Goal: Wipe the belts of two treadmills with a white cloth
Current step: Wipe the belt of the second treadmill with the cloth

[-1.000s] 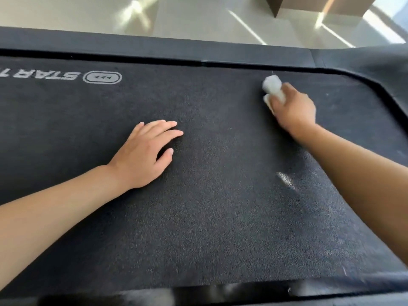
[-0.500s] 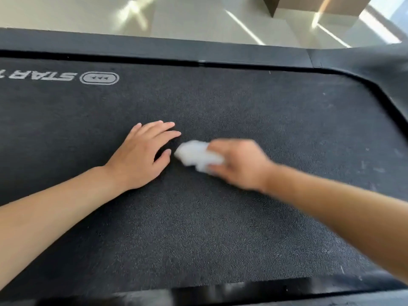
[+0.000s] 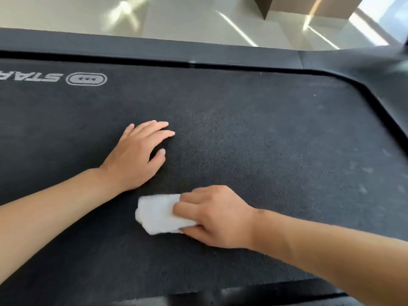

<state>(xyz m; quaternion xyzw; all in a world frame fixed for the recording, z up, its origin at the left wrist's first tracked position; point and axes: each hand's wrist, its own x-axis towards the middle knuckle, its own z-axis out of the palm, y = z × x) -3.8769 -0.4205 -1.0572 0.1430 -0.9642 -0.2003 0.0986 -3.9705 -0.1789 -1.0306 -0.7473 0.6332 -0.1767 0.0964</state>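
A dark, textured treadmill belt (image 3: 254, 133) fills most of the view, with a white logo (image 3: 86, 79) printed near its far left. My left hand (image 3: 134, 157) rests flat on the belt, fingers straight and spread slightly. Just below and to its right, my right hand (image 3: 217, 214) grips a folded white cloth (image 3: 157, 214) and presses it on the belt. The cloth sticks out to the left of my fingers; its right part is hidden under the hand.
A dark side rail (image 3: 154, 51) borders the belt's far edge and curves round at the right (image 3: 362, 91). Beyond it lies a pale glossy floor (image 3: 176, 21) with a brown box-like object (image 3: 293, 7). The near rail (image 3: 242, 294) runs along the bottom.
My right hand has swept the cloth from the belt's far right corner toward me and to the left, ending below my left hand. My left hand has stayed in place.
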